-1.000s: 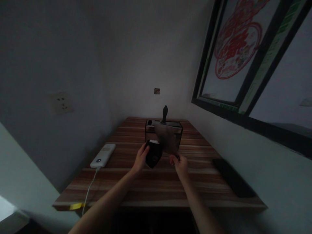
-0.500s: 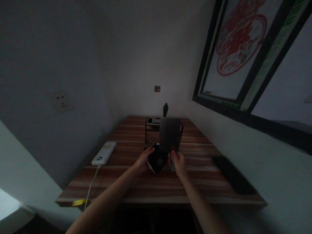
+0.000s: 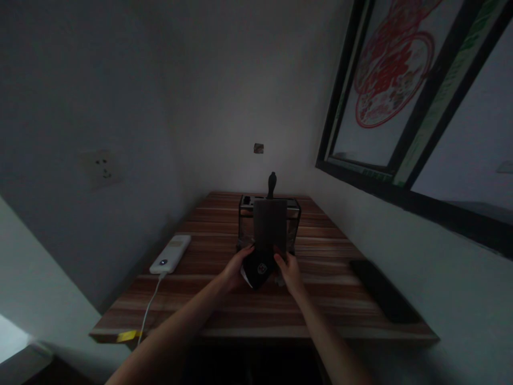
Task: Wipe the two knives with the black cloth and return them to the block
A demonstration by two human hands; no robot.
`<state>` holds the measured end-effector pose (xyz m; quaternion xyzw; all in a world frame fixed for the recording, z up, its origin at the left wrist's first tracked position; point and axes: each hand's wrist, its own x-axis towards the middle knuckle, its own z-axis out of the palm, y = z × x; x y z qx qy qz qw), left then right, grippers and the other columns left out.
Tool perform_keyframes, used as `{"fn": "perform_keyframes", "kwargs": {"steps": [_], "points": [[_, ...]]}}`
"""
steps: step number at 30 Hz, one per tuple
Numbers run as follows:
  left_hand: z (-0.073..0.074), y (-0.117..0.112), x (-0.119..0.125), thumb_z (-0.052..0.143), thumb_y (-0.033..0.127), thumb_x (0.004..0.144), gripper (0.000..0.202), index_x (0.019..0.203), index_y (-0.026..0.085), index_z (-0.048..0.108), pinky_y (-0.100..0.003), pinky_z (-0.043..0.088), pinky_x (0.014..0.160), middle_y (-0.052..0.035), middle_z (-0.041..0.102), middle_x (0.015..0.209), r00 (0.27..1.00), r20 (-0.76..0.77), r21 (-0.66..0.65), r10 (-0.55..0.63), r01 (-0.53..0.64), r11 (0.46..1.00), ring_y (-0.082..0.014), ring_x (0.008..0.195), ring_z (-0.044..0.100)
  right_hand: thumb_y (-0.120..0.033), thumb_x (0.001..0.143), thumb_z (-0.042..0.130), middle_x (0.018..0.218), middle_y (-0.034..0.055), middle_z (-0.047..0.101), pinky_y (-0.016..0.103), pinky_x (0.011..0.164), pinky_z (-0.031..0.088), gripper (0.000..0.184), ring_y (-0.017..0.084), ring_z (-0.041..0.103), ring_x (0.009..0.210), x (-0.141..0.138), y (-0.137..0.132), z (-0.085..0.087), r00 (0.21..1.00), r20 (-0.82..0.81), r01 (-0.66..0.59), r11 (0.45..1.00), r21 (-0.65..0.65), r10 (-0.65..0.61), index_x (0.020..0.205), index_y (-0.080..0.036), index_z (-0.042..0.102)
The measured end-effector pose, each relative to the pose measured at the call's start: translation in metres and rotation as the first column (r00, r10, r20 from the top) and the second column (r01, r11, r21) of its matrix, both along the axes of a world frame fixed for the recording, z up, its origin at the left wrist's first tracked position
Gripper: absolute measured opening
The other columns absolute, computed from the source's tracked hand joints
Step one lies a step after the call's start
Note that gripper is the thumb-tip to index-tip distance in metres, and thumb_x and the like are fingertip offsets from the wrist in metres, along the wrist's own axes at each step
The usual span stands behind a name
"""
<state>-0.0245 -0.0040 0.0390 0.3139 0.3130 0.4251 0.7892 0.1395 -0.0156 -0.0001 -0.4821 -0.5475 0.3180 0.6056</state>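
Note:
My right hand [image 3: 289, 272] is closed around the lower end of a cleaver, whose broad grey blade [image 3: 270, 224] stands upright. A pale bit, perhaps its handle, shows below my fingers. In my left hand [image 3: 235, 267] is a black item with a white emblem [image 3: 257, 266]; its pale edge shows at the lower left, and its kind is unclear. This black item overlaps the lower left of the blade; I cannot tell whether they touch. Behind the blade stands a dark-framed knife rack [image 3: 297, 211], partly hidden, with a black-handled utensil [image 3: 272, 184] sticking up from it.
A white power bank [image 3: 171, 254] with a white cable [image 3: 149, 306] lies on the left of the striped wooden table [image 3: 320, 299]. Yellow tape [image 3: 127, 336] marks the front left edge. On the right lies a long black object [image 3: 382, 291]. Walls and a window frame [image 3: 360, 179] bound the table.
The cleaver blade has moved left and slightly down, now more behind the black item. My right hand has shifted a little left and down with it. My left hand stays nearly in place.

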Motion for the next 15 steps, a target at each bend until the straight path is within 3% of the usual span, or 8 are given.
{"fn": "perform_keyframes", "kwargs": {"steps": [9, 15], "points": [[0.0018, -0.0019, 0.001, 0.057, 0.03, 0.075, 0.031, 0.102, 0.016, 0.06, -0.03, 0.048, 0.08, -0.0054, 0.069, 0.089, 0.998, 0.012, 0.0, 0.066, -0.066, 0.998, -0.0201, 0.082, 0.065, -0.046, 0.07, 0.061, 0.108, 0.0106, 0.063, 0.039, 0.091, 0.041, 0.046, 0.024, 0.056, 0.103, -0.0028, -0.0023, 0.005, 0.998, 0.017, -0.064, 0.997, 0.045, 0.063, 0.105, -0.016, 0.06], [-0.002, 0.0019, 0.0012, 0.057, 0.029, 0.075, 0.03, 0.101, 0.015, 0.06, -0.029, 0.048, 0.077, -0.0059, 0.069, 0.089, 0.99, 0.024, 0.007, 0.139, -0.139, 0.99, -0.0196, 0.08, 0.065, -0.044, 0.07, 0.061, 0.106, 0.0083, 0.064, 0.036, 0.09, 0.042, 0.041, 0.022, 0.057, 0.101, 0.0004, -0.0039, 0.006, 0.992, 0.004, -0.123, 0.992, 0.002, 0.123, 0.102, -0.017, 0.061]]}}
